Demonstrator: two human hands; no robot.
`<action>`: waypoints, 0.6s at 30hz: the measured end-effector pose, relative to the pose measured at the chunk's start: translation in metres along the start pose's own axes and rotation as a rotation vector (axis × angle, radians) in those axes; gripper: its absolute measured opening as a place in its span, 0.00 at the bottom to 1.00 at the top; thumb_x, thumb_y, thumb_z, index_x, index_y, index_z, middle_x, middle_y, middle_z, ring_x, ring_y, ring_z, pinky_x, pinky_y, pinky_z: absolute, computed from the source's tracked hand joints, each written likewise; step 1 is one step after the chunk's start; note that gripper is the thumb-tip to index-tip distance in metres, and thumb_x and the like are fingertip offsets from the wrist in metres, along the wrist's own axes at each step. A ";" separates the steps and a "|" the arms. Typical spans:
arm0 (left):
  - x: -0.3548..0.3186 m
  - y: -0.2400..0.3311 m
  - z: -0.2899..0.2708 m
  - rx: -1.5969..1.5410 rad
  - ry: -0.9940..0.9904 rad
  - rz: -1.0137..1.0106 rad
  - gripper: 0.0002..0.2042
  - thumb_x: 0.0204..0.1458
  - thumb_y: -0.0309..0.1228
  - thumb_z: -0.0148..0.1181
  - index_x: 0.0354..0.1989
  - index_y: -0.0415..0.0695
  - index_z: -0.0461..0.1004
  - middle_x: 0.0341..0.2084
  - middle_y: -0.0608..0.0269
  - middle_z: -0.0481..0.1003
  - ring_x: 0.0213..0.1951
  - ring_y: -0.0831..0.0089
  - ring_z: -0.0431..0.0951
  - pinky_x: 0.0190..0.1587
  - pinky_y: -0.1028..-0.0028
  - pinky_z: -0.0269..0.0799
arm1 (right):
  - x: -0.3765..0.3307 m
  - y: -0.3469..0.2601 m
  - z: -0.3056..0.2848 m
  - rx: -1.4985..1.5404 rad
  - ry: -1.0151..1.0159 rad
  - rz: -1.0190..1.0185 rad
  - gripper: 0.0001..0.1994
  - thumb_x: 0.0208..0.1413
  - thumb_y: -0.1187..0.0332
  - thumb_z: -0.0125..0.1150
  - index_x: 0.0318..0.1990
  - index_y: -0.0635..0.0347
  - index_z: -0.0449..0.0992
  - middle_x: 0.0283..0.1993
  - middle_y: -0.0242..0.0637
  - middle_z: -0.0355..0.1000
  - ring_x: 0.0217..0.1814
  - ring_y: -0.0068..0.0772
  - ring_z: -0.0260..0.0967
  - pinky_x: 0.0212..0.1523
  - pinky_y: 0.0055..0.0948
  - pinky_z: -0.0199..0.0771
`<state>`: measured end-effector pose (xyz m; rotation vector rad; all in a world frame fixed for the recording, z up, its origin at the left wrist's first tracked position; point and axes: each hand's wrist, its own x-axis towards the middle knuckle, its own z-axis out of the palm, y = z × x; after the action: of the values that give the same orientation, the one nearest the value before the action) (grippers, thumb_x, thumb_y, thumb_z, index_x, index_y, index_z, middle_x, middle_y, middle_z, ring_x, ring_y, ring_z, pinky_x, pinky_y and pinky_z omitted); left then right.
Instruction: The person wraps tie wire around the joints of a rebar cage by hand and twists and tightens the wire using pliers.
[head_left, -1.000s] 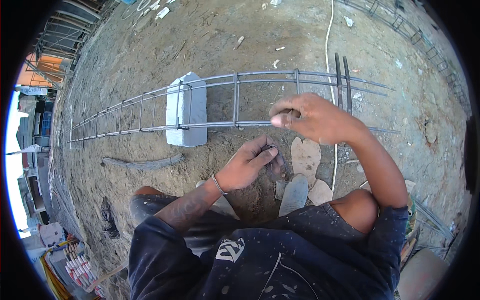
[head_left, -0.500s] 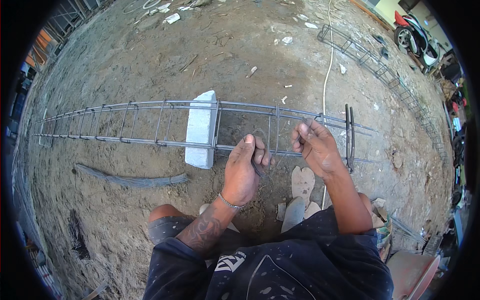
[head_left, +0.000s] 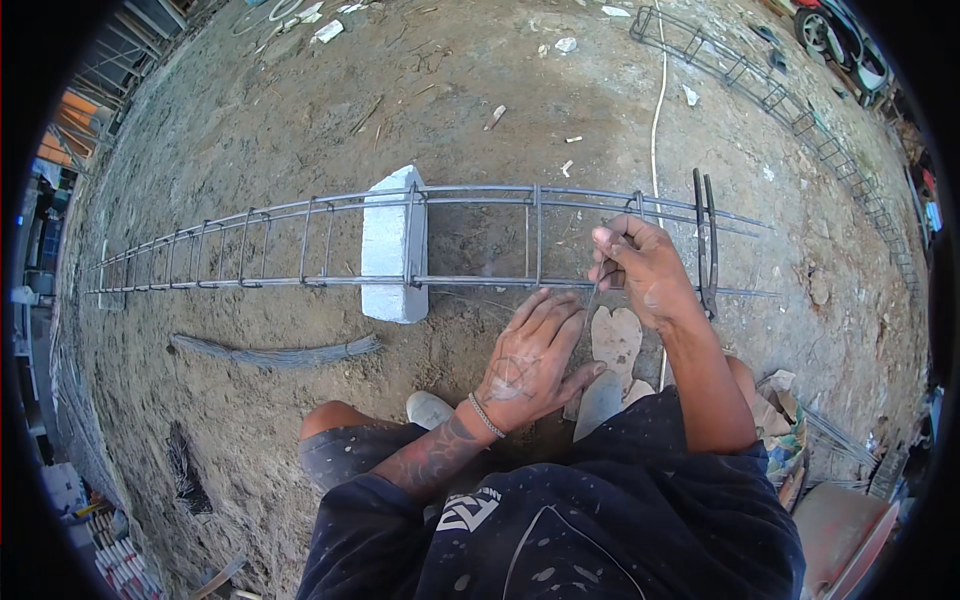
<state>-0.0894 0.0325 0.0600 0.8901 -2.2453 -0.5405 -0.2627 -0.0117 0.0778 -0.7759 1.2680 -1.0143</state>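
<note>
A long rebar cage lies across in front of me, with a white block under its middle. My left hand is at the near bars, back up, fingers stretched out and thumb apart; what is under its palm is hidden. Over the right part of the cage, my right hand is closed in a pinch on a thin tie wire that hangs down toward my left thumb. Long-handled pincers rest across the bars just right of that hand.
A bundle of tie wire lies on the dirt at left, with a darker bundle nearer me. Another rebar cage runs along the far right. A pale hose crosses the ground. At lower right is a reddish tub.
My left hand has turned from a thumb-up grip on looped wire to palm down with fingers stretched, moving right and nearer me. My right hand keeps its pinch. The view has shifted slightly.
</note>
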 end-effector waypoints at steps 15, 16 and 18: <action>-0.014 0.007 0.077 -0.750 0.201 -0.501 0.16 0.57 0.35 0.49 0.45 0.33 0.64 0.30 0.58 0.73 0.30 0.77 0.73 0.33 0.77 0.69 | -0.013 0.003 0.008 -0.198 0.408 -0.472 0.09 0.53 0.68 0.58 0.28 0.64 0.68 0.21 0.31 0.66 0.19 0.18 0.65 0.19 0.18 0.63; -0.012 0.006 0.074 -0.568 0.164 -0.457 0.18 0.57 0.36 0.48 0.48 0.33 0.63 0.32 0.56 0.73 0.32 0.77 0.73 0.34 0.79 0.69 | -0.013 0.005 0.009 -0.204 0.402 -0.473 0.09 0.53 0.68 0.58 0.28 0.64 0.68 0.21 0.31 0.66 0.19 0.18 0.66 0.18 0.18 0.63; -0.016 0.003 0.081 -0.762 0.115 -0.546 0.16 0.56 0.36 0.49 0.44 0.33 0.66 0.26 0.57 0.72 0.26 0.77 0.73 0.29 0.79 0.68 | -0.013 0.011 0.010 -0.159 0.397 -0.499 0.09 0.52 0.67 0.59 0.29 0.64 0.68 0.19 0.30 0.65 0.18 0.18 0.67 0.15 0.17 0.62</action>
<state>-0.1384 0.0570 -0.0019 1.0561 -1.4612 -1.4245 -0.2509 0.0039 0.0744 -1.0828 1.5450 -1.5384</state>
